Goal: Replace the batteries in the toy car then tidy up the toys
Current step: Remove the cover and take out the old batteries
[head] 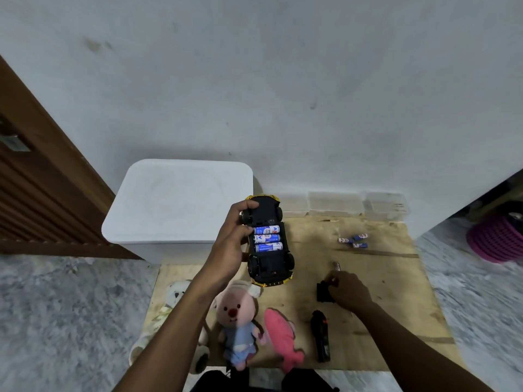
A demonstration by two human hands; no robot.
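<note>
Head view: left hand point(232, 241) fingers point(249, 205) grip upturned toy car point(270, 264), three batteries point(266, 238) seated; right hand point(349, 291) fingers point(333, 282) hold black cover point(322, 293) on board point(390, 284)

There were three batteries point(266, 239) in one toy car point(268, 267), three loose batteries point(353, 241) on one board point(382, 278), three plush toys point(237, 315), three clear boxes point(335, 203) and one white bin point(181, 199).

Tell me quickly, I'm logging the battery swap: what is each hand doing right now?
Left hand: holding the toy car.
Right hand: on the black cover; grip cannot be told.
</note>
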